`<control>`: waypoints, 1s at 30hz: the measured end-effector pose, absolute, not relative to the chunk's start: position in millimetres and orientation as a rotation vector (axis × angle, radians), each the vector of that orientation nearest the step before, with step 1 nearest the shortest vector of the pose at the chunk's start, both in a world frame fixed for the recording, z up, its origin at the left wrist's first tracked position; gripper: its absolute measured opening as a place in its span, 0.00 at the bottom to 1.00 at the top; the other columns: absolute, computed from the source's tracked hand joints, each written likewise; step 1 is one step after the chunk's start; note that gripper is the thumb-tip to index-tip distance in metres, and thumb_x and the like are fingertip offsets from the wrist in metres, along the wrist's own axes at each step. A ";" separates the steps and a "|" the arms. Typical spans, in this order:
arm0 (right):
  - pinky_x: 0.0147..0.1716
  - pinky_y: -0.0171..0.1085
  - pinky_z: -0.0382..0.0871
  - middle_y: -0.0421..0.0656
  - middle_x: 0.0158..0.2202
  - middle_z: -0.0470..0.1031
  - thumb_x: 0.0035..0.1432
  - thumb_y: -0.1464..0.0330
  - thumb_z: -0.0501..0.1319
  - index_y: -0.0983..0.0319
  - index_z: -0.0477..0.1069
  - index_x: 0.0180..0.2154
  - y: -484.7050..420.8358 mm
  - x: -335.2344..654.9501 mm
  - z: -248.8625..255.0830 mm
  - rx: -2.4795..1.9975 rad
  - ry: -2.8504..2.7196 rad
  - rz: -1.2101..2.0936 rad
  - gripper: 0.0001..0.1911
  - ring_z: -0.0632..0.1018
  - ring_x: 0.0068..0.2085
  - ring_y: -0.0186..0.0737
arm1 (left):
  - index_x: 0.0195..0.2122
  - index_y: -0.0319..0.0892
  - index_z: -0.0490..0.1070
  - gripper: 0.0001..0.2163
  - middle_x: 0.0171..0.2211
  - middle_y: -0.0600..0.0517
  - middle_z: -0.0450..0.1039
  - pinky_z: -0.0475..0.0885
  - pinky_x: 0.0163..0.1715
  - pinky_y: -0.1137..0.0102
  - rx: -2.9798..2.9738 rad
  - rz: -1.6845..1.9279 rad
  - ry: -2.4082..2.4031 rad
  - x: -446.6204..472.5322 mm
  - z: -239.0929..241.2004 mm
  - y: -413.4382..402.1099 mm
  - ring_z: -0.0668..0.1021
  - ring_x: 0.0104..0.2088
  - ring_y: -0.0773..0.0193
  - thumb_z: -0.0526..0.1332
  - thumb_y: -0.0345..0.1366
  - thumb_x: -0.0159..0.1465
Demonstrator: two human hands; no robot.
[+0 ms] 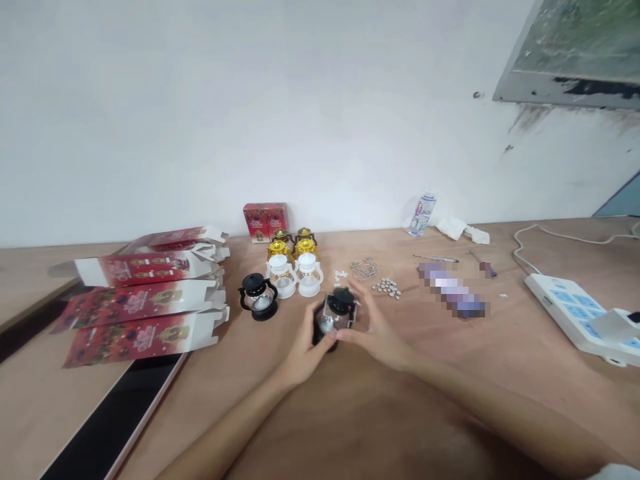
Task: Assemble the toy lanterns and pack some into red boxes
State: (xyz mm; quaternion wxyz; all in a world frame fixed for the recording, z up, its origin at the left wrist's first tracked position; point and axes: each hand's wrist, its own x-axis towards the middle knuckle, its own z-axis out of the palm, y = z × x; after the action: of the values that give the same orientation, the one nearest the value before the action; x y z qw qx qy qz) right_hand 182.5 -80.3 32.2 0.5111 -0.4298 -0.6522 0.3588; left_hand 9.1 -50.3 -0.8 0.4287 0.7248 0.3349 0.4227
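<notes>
Between my two hands is a small black lantern (330,323) with a clear body, tilted a little. My left hand (309,347) is closed around its lower left side, the thumb across the front. My right hand (376,331) grips it from the right, with the thumb on the front and fingers by the black cap. A second black lantern (259,298) stands upright to the left. Beside it are two white lanterns (309,275), with gold lanterns (306,250) and darker bronze ones behind. Button cells (387,288) and thin metal wire pieces (364,269) lie just beyond my hands.
Flattened red printed boxes (145,303) are spread at left over a dark gap in the table. Red cartons (266,222) stand by the wall. At right are a bottle (423,215), a screwdriver (436,259), a pixelated object (450,288) and a white power strip (580,313) with its cable.
</notes>
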 end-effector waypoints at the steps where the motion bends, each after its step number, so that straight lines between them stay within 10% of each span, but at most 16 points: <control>1: 0.51 0.48 0.68 0.47 0.55 0.66 0.46 0.63 0.68 0.52 0.55 0.57 -78.9 182.2 29.0 -1.027 -1.547 0.981 0.39 0.70 0.54 0.49 | 0.58 0.40 0.51 0.25 0.57 0.41 0.60 0.61 0.57 0.60 1.872 1.019 0.806 10.8 -1.2 -55.7 0.65 0.57 0.53 0.57 0.39 0.62; 8: 0.49 0.47 0.70 0.47 0.51 0.70 0.43 0.61 0.70 0.55 0.60 0.52 -94.5 210.5 18.3 -1.157 -1.475 0.982 0.34 0.73 0.50 0.48 | 0.63 0.42 0.42 0.33 0.59 0.39 0.56 0.61 0.56 0.57 2.470 0.983 0.842 0.4 9.5 -92.1 0.62 0.58 0.52 0.56 0.27 0.58; 17: 0.44 0.52 0.70 0.48 0.43 0.75 0.50 0.57 0.63 0.58 0.64 0.51 -89.0 259.2 25.4 -1.567 -1.631 0.439 0.27 0.76 0.43 0.52 | 0.52 0.40 0.63 0.20 0.48 0.42 0.72 0.64 0.46 0.58 3.052 0.537 1.850 -138.9 59.4 -79.0 0.72 0.48 0.50 0.51 0.27 0.58; 23: 0.48 0.55 0.67 0.54 0.52 0.67 0.52 0.58 0.62 0.63 0.59 0.55 -92.8 252.9 17.3 -1.378 -1.734 -0.199 0.31 0.70 0.52 0.56 | 0.55 0.41 0.64 0.23 0.53 0.42 0.69 0.64 0.47 0.56 3.050 0.019 2.052 -186.5 52.0 -56.2 0.72 0.50 0.47 0.53 0.30 0.56; 30: 0.50 0.47 0.67 0.44 0.48 0.65 0.47 0.72 0.64 0.55 0.69 0.41 -122.5 208.9 -4.0 -0.603 -1.954 -0.544 0.16 0.69 0.51 0.44 | 0.51 0.47 0.67 0.20 0.43 0.50 0.73 0.67 0.39 0.67 3.252 0.271 1.879 -194.2 63.3 -37.5 0.76 0.39 0.57 0.52 0.26 0.59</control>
State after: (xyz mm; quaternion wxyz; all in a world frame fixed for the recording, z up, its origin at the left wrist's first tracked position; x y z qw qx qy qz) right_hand 208.9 -122.5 -4.0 0.4906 -0.2483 -0.8046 -0.2241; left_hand -194.2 -37.5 63.3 -0.3071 0.8219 0.4749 0.0686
